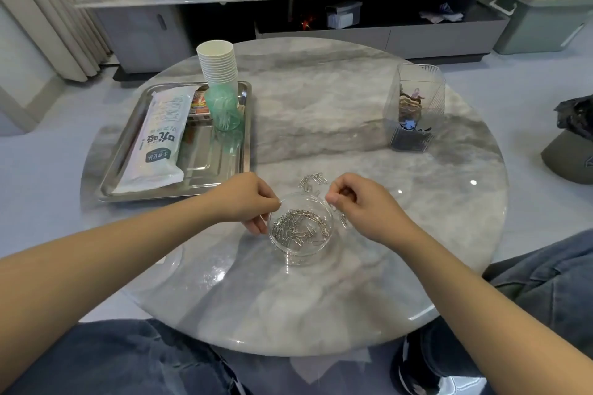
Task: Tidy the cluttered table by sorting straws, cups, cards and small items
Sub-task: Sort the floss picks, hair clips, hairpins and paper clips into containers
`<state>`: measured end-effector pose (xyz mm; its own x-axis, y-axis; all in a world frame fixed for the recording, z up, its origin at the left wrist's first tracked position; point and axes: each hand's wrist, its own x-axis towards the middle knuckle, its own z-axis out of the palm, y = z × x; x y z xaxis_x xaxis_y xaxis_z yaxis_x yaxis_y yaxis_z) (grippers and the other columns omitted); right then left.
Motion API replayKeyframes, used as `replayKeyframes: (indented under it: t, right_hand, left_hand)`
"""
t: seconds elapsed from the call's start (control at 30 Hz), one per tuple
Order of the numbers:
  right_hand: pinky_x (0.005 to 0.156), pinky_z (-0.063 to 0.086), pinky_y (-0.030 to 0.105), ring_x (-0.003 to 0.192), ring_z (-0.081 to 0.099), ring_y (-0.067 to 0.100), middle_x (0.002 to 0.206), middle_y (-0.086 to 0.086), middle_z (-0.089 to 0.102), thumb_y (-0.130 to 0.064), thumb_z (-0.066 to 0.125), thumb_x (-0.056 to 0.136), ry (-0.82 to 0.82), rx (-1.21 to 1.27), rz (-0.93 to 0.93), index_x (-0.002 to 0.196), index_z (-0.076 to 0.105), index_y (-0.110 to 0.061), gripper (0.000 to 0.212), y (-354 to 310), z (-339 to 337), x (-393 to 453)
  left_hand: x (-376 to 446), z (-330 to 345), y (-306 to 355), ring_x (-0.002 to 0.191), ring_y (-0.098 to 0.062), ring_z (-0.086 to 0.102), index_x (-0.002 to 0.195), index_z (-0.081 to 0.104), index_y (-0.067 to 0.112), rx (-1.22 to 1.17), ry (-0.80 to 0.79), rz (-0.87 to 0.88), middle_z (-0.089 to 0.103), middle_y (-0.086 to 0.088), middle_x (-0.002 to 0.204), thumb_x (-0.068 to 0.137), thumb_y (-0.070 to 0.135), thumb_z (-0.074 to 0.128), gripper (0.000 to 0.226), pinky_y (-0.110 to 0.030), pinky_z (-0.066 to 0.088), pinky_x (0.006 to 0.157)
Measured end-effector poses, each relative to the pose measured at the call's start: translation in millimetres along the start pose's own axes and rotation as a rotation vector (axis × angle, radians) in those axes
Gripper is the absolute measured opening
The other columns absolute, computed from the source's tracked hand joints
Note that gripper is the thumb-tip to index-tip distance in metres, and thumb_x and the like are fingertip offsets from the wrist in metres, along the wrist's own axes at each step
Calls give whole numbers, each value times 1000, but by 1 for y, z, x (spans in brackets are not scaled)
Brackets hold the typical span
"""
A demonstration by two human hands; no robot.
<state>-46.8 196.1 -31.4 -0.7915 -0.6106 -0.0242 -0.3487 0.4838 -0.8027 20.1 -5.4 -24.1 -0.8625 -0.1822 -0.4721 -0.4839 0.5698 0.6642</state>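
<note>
Your left hand curls against the rim of the small clear glass bowl, steadying it. Your right hand, fingers bent, pinches thin silver paper clips just beside that bowl on the grey marble worktop. Clips likely light, slippery, tangling: pinch singly. Bowl breakable: hold its wall.

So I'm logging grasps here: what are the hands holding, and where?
Left hand grips the glass bowl by its left rim. Right hand pinches something small above the rim, likely paper clips; too small to confirm.

Marble table — tray, bowl, perhaps clips
</note>
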Motion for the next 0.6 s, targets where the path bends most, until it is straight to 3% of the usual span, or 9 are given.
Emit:
replayKeyframes:
  t: [0.13,0.27,0.4,0.5,0.6]
  right_hand:
    - [58,36,7,55,50,-12,61,-15,53,-14,66,86,-61,-31,-29,70,55,-29,24,-4,12,10]
    - [56,36,6,54,51,-10,58,-22,55,-14,68,85,-43,-31,-3,78,68,-19,8,-1,8,22]
    - [57,37,4,58,51,-3,69,-19,57,-13,66,85,-42,-174,-1,88,71,-16,6,-3,-12,32]
    - [58,37,9,67,50,4,95,-3,65,-16,67,85,-197,-434,35,108,65,-15,23,3,-32,40]
    - [76,35,20,87,45,12,124,6,52,-29,72,81,-356,-650,102,134,45,-21,60,17,-41,44]
  left_hand:
    - [1,-5,-2,59,-19,71,75,67,8,57,63,0,68,-8,70,90,8,53,21,-24,58,57]
    - [2,-11,-5,58,-19,71,68,63,10,82,131,0,69,-9,64,89,8,52,24,-25,59,58]
    - [1,-17,-5,49,-14,65,90,66,1,278,251,32,69,-12,65,89,9,50,18,-28,58,57]
    - [-2,-23,0,75,-26,65,107,63,5,548,330,20,66,-11,87,90,13,48,24,-34,53,68]
    - [-4,-15,11,103,-32,53,116,54,7,919,466,81,55,-12,114,90,13,47,28,-34,37,70]
